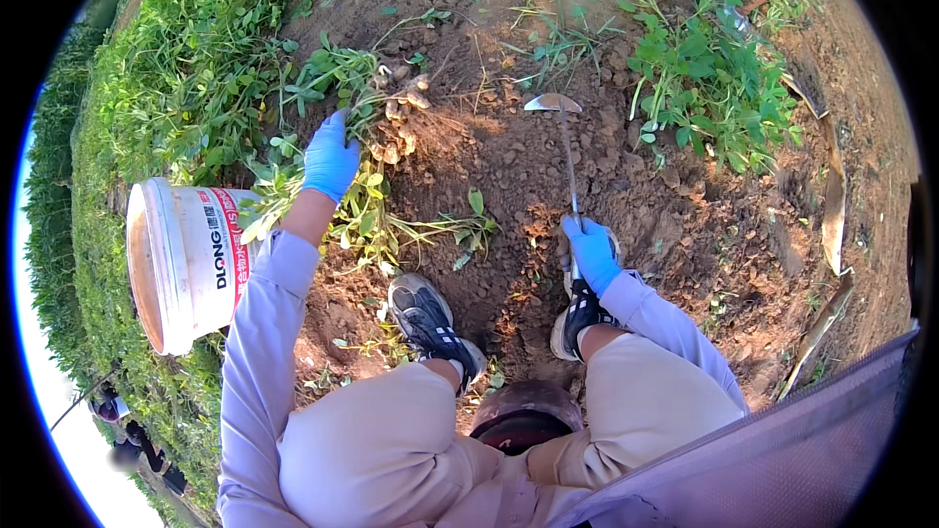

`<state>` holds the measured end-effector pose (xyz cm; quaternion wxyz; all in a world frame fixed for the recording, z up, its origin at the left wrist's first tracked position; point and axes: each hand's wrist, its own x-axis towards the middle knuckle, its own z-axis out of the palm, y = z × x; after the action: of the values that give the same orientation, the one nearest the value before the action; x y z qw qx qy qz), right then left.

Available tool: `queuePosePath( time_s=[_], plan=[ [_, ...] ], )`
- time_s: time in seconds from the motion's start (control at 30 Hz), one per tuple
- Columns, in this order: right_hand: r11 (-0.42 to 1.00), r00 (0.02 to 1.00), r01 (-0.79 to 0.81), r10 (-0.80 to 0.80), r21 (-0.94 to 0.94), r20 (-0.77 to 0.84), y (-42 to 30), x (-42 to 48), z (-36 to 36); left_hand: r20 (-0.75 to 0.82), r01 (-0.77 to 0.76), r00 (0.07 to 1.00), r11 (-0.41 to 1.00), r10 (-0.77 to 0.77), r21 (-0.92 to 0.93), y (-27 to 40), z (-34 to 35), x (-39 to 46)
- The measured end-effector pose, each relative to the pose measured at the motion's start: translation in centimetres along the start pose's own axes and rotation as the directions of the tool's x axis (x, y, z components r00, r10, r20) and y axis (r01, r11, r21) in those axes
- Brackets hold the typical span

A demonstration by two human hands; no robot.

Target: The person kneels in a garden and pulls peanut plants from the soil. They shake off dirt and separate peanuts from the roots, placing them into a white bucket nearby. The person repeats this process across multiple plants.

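Note:
In a blue glove, my left hand point(332, 156) grips the stems of an uprooted peanut plant point(363, 106). Clusters of soil-covered peanut pods point(400, 110) hang at its root end, just above and to the right of the hand. My right hand point(591, 253), also gloved in blue, is closed around the shaft of a long-handled hoe point(568, 154). The hoe's half-moon metal blade point(552, 103) rests at the loose soil ahead of me. My right hand and forearm hide part of the handle. Loose stems with leaves point(447, 227) lie on the ground between the hands.
A white plastic bucket point(194, 264) with a red band stands at my left. Leafy green plants point(198, 88) line the left side; another clump point(704, 81) grows at the right. My shoes point(425, 315) flank a dark round object point(524, 411). A person point(139, 440) is far off at lower left.

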<state>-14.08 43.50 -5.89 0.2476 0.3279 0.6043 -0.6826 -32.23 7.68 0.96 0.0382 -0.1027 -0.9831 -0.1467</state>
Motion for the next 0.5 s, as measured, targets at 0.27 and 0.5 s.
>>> queuePosePath(
  time_s=[0.27,0.5],
  plan=[
    [1.0,0.992,-0.016,0.017,-0.013,0.123,0.4,0.9,2.1,0.228,-0.151,0.97,0.946,0.085,0.288,-2.3,-3.9,-2.3],
    [0.375,0.966,0.239,-0.183,-0.896,0.181,-6.0,0.3,-3.2,0.001,-0.439,0.896,0.883,0.445,0.168,2.0,-5.5,-5.0]
  ],
)
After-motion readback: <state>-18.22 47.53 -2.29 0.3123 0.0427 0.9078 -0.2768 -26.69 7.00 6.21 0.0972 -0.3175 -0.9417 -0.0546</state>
